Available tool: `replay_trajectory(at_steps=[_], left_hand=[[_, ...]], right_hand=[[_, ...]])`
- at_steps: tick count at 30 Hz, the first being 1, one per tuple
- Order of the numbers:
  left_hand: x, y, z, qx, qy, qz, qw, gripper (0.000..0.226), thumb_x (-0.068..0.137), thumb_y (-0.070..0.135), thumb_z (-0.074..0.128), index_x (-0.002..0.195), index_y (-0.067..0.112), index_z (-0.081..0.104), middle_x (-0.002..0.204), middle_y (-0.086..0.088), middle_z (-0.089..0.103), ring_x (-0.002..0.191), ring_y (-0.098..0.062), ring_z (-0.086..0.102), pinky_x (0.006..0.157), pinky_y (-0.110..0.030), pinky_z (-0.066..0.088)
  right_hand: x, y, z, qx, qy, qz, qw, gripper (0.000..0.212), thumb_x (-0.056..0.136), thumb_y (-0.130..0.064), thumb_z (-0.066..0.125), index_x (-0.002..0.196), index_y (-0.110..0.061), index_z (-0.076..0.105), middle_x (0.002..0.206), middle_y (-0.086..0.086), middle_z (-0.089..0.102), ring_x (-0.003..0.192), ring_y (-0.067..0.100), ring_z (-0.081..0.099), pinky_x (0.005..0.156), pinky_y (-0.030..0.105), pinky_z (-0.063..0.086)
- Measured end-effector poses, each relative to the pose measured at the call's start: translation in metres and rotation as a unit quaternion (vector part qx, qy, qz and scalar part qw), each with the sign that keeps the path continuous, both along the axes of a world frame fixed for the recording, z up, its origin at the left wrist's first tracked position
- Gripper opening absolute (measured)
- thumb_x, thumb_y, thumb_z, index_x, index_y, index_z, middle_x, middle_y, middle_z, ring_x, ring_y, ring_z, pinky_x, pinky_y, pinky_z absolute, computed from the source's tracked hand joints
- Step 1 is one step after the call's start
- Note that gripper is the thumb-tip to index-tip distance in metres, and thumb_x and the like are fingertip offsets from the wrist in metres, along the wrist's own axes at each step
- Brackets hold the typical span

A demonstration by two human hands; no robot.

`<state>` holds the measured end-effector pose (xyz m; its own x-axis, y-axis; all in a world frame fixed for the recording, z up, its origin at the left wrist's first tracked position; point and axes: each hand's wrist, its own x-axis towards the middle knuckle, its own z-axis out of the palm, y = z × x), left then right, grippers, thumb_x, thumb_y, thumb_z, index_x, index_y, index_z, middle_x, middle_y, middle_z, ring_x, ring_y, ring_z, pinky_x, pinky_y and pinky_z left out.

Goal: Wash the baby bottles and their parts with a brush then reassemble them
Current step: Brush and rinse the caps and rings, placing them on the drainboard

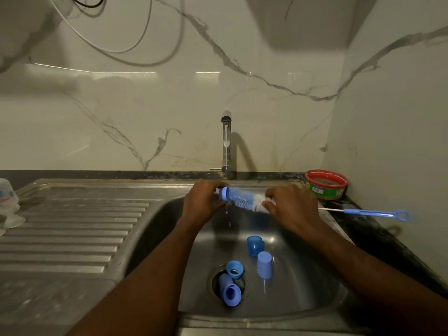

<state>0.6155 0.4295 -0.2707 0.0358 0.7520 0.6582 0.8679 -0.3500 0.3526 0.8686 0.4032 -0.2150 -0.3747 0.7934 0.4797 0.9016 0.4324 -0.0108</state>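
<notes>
My left hand (202,201) grips a clear baby bottle with a blue collar (225,194), held sideways over the steel sink (303,299). The blue and white bristles of a bottle brush (244,202) stick out of the bottle toward my right hand (292,207), which grips the brush; its wire and blue looped handle (378,213) extend right over the counter. Water drips below the bottle. In the sink lie two blue caps (254,244) (264,265), a blue ring (234,269) and another blue bottle part (230,291) on the drain.
A chrome tap (226,141) stands behind the sink. A red and green round tub (326,184) sits at the back right corner. A ribbed draining board (72,226) lies left, with clear plastic parts (7,202) at its far left edge.
</notes>
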Motion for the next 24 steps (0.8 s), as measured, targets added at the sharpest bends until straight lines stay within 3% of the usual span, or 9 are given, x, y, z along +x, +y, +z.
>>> replay_trajectory(at_steps=[4,7,11,15,18,21,24], left_hand=[[-0.003,0.001,-0.004,-0.047,0.004,-0.001,0.999,0.043,0.080,0.035,0.085,0.120,0.025,0.070,0.111,0.006,0.074,0.100,-0.005,0.065,0.087,-0.025,0.053],[0.003,0.000,-0.002,-0.039,-0.007,-0.001,0.999,0.049,0.078,0.033,0.086,0.123,0.028,0.068,0.114,0.008,0.073,0.098,-0.001,0.060,0.085,-0.024,0.051],[0.004,-0.002,0.003,0.010,0.009,0.047,0.999,0.044,0.077,0.037,0.085,0.117,0.031,0.069,0.110,0.011,0.071,0.098,-0.002,0.053,0.083,-0.027,0.047],[-0.002,0.000,-0.007,-0.055,0.006,0.034,0.998,0.043,0.079,0.032,0.085,0.119,0.025,0.069,0.112,0.005,0.073,0.102,-0.007,0.064,0.089,-0.029,0.055],[0.000,0.004,-0.005,-0.063,-0.010,0.014,0.998,0.044,0.078,0.027,0.087,0.119,0.024,0.069,0.113,0.004,0.073,0.100,-0.008,0.065,0.089,-0.030,0.056],[0.001,0.006,-0.002,-0.063,-0.038,-0.007,0.997,0.045,0.077,0.022,0.087,0.118,0.024,0.068,0.112,0.005,0.070,0.092,0.001,0.062,0.088,-0.025,0.056],[-0.001,0.006,-0.001,-0.062,-0.040,-0.019,0.997,0.046,0.076,0.021,0.088,0.117,0.026,0.068,0.109,0.013,0.068,0.084,0.010,0.058,0.079,-0.010,0.051]], right_hand=[[-0.007,0.002,0.007,0.000,-0.018,0.066,0.998,0.028,0.098,-0.051,0.055,0.114,-0.031,0.068,0.102,-0.004,0.072,0.086,0.012,0.062,0.077,0.027,0.047],[-0.002,0.000,0.004,0.046,0.037,0.005,0.998,0.027,0.098,-0.050,0.056,0.113,-0.032,0.068,0.101,-0.003,0.072,0.089,0.017,0.065,0.076,0.036,0.055],[-0.006,0.006,-0.001,-0.008,-0.008,-0.005,1.000,0.028,0.095,-0.053,0.059,0.112,-0.034,0.069,0.102,-0.005,0.070,0.089,0.013,0.061,0.075,0.033,0.051],[-0.013,0.010,0.006,-0.032,-0.025,0.071,0.997,0.039,0.091,-0.061,0.060,0.119,-0.035,0.067,0.108,-0.006,0.070,0.090,0.011,0.059,0.075,0.030,0.047],[-0.002,0.007,0.004,-0.055,-0.046,0.075,0.995,0.056,0.083,-0.071,0.063,0.126,-0.036,0.055,0.114,-0.005,0.068,0.092,0.013,0.059,0.076,0.031,0.046],[0.007,0.006,0.002,-0.014,-0.107,0.067,0.992,0.062,0.089,-0.062,0.060,0.136,-0.034,0.033,0.119,0.000,0.067,0.095,0.020,0.064,0.077,0.036,0.052],[0.004,0.003,0.005,-0.005,-0.094,0.088,0.992,0.053,0.095,-0.054,0.056,0.136,-0.035,0.029,0.115,0.002,0.067,0.088,0.018,0.064,0.072,0.033,0.053]])
